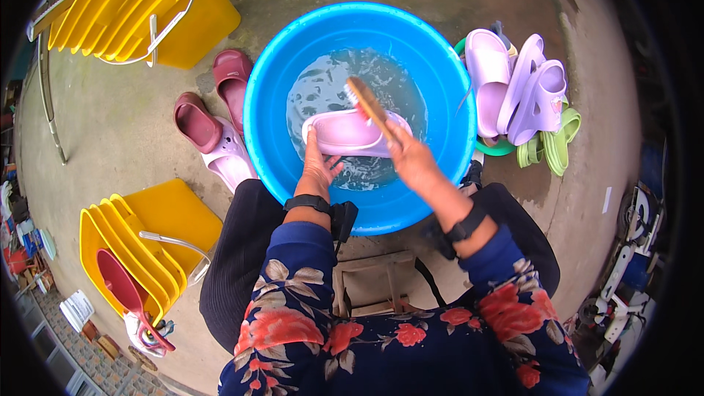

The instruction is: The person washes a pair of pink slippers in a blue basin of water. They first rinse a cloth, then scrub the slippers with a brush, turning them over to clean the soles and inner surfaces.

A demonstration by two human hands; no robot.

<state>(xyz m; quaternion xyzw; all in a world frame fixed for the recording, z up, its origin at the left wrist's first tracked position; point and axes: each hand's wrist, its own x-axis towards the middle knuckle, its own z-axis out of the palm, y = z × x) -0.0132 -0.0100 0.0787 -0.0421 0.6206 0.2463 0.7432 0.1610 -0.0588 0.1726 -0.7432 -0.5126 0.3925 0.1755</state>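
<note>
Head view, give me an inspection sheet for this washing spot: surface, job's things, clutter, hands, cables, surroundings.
Surface: grey concrete floor.
Job's things: blue basin with water; pale pink slipper; wooden scrub brush.
Clutter: maroon clogs; lilac slippers; green sandals.
Hands: left hand grips the slipper; right hand holds the brush on it.
Cables: nothing seen.
Surroundings: yellow buckets; low stool.

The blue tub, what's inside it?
The blue tub holds soapy water and a pink slipper. The left hand holds the slipper; the right hand holds a brush on it. The tub's bottom under the slipper is hidden.
</note>
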